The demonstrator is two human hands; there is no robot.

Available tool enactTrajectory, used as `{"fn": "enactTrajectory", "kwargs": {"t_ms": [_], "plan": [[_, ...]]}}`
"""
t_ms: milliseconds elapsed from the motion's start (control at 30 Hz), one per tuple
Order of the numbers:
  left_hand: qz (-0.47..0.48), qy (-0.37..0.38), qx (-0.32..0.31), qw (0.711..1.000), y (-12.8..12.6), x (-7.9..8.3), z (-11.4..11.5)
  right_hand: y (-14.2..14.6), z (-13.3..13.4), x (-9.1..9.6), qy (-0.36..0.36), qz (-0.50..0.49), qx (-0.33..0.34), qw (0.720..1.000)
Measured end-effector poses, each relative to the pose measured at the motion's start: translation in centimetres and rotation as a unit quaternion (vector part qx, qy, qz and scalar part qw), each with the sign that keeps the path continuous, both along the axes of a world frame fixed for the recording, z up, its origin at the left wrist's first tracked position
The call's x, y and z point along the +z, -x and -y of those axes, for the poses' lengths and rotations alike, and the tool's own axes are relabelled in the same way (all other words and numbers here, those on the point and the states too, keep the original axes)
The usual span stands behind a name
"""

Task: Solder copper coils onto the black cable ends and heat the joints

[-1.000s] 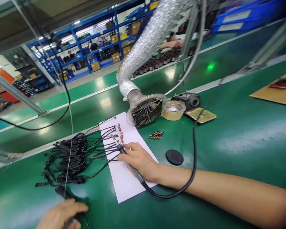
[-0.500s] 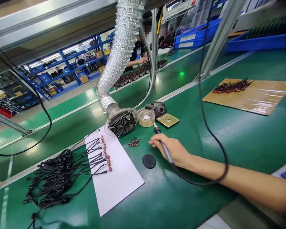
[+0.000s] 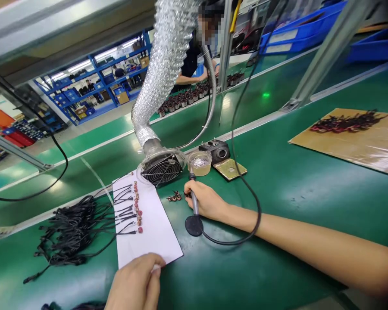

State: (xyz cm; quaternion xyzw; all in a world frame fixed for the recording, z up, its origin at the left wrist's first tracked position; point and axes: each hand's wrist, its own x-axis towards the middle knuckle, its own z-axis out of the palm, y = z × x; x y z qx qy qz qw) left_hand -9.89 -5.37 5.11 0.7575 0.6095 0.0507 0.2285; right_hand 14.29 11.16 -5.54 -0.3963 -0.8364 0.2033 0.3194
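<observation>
My right hand (image 3: 207,200) is closed around the grey handle of a soldering iron (image 3: 195,202). The iron points at a round tub (image 3: 199,163) with shiny silvery contents. A dark bit shows at that hand's fingertips, beside a few small copper-coloured coils (image 3: 174,196) on the green bench. Beneath the iron's cord end lies a black disc (image 3: 194,226). At the bottom, my left hand (image 3: 137,280) overlaps the near end of a white board (image 3: 158,241), thumb and forefinger pressed together; what they pinch, if anything, is unclear. Black cables (image 3: 126,232) ending in small reddish ring coils (image 3: 140,230) line the board.
A fan extractor (image 3: 163,171) on a silver duct (image 3: 161,73) stands behind the board. A soldering-iron stand (image 3: 218,150) with a yellow sponge (image 3: 230,169) is beside the tub. Bundled cables (image 3: 69,228) lie left; a brown panel (image 3: 349,142) bears wired parts. Another person works behind.
My left hand has come into view at the bottom, over the board's near end. My right hand has moved left with the soldering iron, closer to the small coils. The view has shifted.
</observation>
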Motion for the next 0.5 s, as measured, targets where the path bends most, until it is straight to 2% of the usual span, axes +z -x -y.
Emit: {"fn": "enactTrajectory", "kwargs": {"t_ms": [67,133,233,367,500], "plan": [[0.019,0.033,0.014,0.999,-2.7,0.0,-1.8,-0.9,2.0,0.5,-0.008,-0.027,0.014,1.0],[0.025,0.072,0.024,0.997,-5.1,-0.5,-3.6,-1.6,3.9,0.9,-0.012,-0.057,0.055,0.997],[0.023,0.11,0.028,0.993,-7.3,-1.6,-5.3,-2.1,5.6,1.0,-0.005,-0.081,0.122,0.989],[0.037,0.13,0.048,0.99,-7.9,-2.7,-5.8,-2.3,5.5,0.7,0.05,-0.076,0.15,0.984],[0.059,0.151,0.078,0.984,-7.6,-3.1,-5.7,-3.1,4.9,1.2,0.121,-0.084,0.145,0.978]]}}
